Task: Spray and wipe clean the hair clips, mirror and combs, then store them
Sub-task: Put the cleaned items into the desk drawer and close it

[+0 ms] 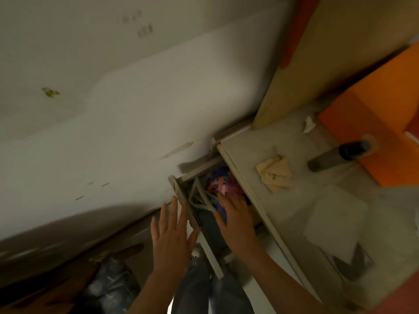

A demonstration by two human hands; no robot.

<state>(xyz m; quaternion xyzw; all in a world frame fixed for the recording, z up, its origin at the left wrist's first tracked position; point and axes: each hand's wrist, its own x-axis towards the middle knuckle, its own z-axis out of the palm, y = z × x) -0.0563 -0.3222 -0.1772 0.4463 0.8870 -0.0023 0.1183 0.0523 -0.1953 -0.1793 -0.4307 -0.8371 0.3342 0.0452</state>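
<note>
Both grips lay released — left hand [171,236] at the drawer [181,200] front, right hand [235,219] flat over light, brittle-looking plastic contents [218,182] — best pinched gently.

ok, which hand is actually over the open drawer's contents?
The right hand: its fingers reach over the colourful items inside the open drawer. The left hand is spread flat outside, by the drawer's front panel.

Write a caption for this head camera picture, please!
Both hands, left and right, reach open-fingered into an open drawer beside the desk.
</note>
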